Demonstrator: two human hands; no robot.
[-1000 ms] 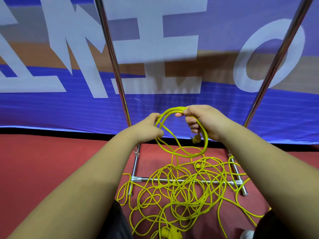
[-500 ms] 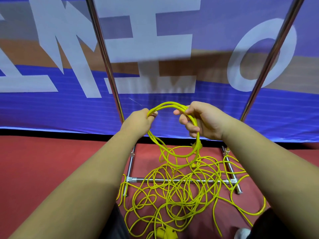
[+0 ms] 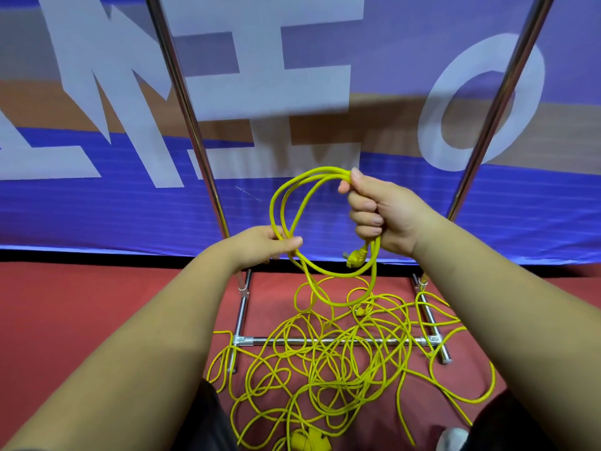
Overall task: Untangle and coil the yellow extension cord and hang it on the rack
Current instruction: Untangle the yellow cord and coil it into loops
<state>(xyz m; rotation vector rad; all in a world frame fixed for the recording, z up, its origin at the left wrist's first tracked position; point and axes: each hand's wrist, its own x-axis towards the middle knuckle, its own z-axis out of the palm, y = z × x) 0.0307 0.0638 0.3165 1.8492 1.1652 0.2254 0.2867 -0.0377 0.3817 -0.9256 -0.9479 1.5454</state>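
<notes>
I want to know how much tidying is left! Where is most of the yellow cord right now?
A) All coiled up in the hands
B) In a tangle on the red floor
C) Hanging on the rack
B: most of the yellow cord lies tangled on the red floor across the foot of the rack; the right hand and left hand hold only a few loops.

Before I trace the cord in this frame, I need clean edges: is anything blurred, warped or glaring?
Head view: the wide lens splays the rack poles outward and stretches the forearms near the corners; thin glints run along the poles, no harsh glare; a broad shadow crosses the banner; the yellow cord, left hand and right hand look fairly sharp.
</notes>
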